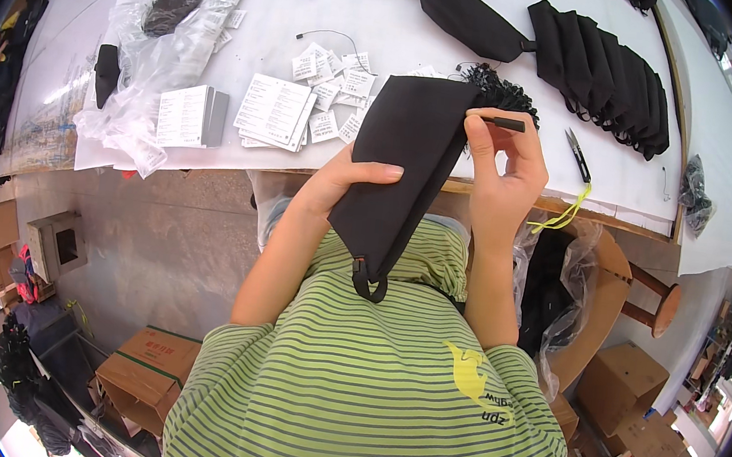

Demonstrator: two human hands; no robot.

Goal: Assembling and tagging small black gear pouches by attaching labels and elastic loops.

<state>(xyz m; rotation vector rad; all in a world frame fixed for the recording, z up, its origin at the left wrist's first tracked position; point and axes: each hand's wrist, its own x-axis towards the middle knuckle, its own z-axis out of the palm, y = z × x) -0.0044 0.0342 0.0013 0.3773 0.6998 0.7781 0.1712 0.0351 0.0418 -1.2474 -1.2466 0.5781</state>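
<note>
Black pouch (400,156) between both hands, over white table (406,19).

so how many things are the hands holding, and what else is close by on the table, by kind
Black pouch, gripped by left hand: 1
Small black zip pull, pinched by right hand: 1
Snips on the table: 1
Stack of white cards: 1
Row of black pouches: 1
Total: 5

Head fisheye, looking down, close over worktable (513,186).
</note>
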